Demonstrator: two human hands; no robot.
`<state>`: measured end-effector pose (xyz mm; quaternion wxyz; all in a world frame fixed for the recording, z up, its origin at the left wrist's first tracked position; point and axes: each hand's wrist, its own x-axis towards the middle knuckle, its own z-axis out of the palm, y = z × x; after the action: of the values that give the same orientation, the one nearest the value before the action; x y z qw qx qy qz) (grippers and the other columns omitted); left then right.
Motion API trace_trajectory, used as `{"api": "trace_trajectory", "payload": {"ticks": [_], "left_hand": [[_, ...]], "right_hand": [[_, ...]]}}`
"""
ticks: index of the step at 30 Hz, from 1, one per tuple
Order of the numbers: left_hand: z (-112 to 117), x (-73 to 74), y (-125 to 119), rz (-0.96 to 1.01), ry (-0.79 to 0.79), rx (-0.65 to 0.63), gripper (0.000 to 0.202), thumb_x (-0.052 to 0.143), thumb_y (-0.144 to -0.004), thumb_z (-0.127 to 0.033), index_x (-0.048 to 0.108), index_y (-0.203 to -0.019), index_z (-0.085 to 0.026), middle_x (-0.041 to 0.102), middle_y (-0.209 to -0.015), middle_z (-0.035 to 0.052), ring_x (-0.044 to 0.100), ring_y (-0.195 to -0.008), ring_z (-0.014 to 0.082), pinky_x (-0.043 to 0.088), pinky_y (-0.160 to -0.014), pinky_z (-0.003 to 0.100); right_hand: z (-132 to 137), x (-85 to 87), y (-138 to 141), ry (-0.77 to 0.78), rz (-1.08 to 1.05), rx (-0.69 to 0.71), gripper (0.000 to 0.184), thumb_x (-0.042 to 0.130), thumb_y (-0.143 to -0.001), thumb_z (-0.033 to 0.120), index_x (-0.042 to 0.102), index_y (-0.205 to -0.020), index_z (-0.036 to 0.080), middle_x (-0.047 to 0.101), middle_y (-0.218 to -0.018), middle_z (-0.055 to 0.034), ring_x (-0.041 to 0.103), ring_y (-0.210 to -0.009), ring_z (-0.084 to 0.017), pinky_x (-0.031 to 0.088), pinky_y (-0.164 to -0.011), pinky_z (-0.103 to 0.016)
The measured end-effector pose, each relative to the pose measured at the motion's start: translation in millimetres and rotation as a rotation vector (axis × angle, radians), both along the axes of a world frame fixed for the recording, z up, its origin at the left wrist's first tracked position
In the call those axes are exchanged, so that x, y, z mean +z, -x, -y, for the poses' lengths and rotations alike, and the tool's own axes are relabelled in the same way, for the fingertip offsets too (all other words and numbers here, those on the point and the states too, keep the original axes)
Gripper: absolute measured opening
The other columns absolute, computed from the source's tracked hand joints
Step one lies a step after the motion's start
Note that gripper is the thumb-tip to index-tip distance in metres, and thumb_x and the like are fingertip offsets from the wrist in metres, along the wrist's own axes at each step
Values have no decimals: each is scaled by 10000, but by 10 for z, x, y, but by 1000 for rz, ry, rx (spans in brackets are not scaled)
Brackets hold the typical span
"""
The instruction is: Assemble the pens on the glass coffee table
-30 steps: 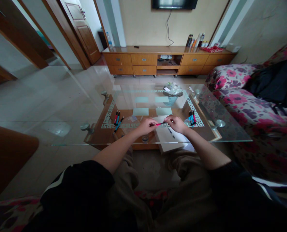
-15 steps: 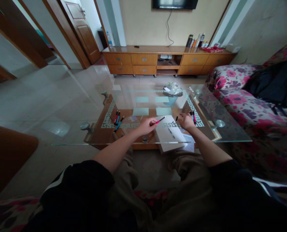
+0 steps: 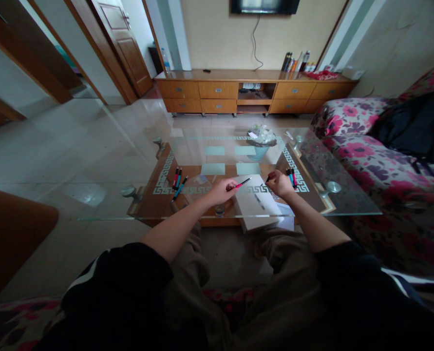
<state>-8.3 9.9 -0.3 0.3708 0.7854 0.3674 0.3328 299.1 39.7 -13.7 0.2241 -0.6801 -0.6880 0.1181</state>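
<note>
My left hand is closed around a red pen whose bare tip points up and to the right, above the glass table. My right hand pinches a small black pen cap between thumb and fingertips, a short way right of the pen's tip. Just beyond the right hand lie a blue pen and a red pen. On the table's left side are several more pens, red and blue, among them a slanting blue pen.
The glass table has a shelf below, where a white box shows through. A small round glass object is near the front edge. A waste basket stands beyond, seen through the glass. A flowered sofa is on the right.
My right hand's fingers have closed on the black cap, which stood by itself before them. My left hand has stayed almost still with the red pen.
</note>
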Motion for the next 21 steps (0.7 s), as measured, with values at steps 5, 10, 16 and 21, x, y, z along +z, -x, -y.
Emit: {"api": "trace_trajectory", "payload": {"ticks": [5, 10, 16, 21], "left_hand": [[-5, -9, 7, -3, 3, 9, 210, 643, -932, -331, 702, -1026, -152, 753, -892, 65, 669, -771, 159, 505, -714, 275], [5, 16, 4, -5, 19, 10, 208, 636, -937, -329, 700, -1023, -150, 749, -870, 60, 660, -743, 152, 494, -695, 269], [1, 19, 4, 20, 16, -7, 205, 628, -946, -326, 697, -1021, -148, 755, -899, 67, 671, -763, 155, 499, -711, 269], [-10, 16, 14, 10, -3, 3, 229, 630, -950, -349, 704, -1030, -148, 756, -904, 66, 672, -763, 155, 502, -711, 269]], "right_hand": [[-27, 40, 42, -55, -306, -54, 242, 783, -714, 273, 661, -898, 173, 738, -841, -57, 675, -736, -195, 542, -725, -326], [-34, 87, 94, -89, -589, -127, 299, 805, -701, 357, 648, -888, 185, 728, -827, -57, 678, -736, -199, 566, -720, -346], [23, 209, 217, 23, -964, -150, 374, 847, -683, 381, 614, -898, 183, 719, -807, -40, 638, -623, -138, 533, -591, -273], [97, 299, 281, 80, -974, -79, 473, 853, -671, 438, 659, -1010, 172, 743, -869, -56, 646, -644, -138, 467, -512, -231]]}}
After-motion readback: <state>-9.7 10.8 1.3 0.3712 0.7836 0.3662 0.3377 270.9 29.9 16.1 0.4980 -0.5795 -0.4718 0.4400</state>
